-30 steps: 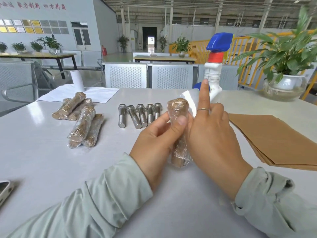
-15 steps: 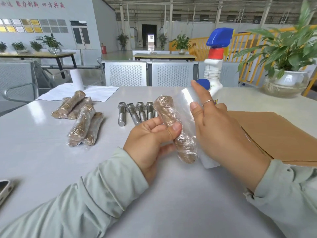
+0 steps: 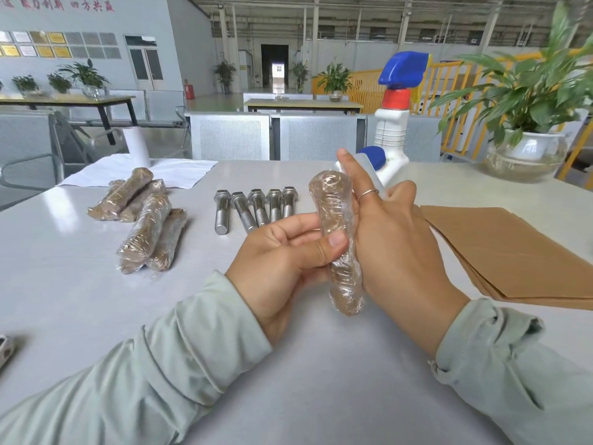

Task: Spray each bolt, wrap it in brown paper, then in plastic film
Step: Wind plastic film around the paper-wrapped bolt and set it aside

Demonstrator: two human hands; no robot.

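A bolt wrapped in brown paper and clear plastic film stands nearly upright above the table between my hands. My left hand grips its middle, thumb across the front. My right hand lies flat against its right side, fingers straight, pressing the film on. Several bare steel bolts lie in a row behind my left hand. A pile of several wrapped bolts lies at the left. The spray bottle with a blue trigger head stands behind my right hand. Brown paper sheets are stacked at the right.
A white film sheet with its roll lies at the table's far left. A potted plant in a glass bowl stands at the far right. A phone's corner shows at the left edge. The grey table extends toward me.
The wrapped bolt has tipped back from a slant to nearly upright. My right hand has closed flat against it, laying down the loose film flap that stood out half a second ago.
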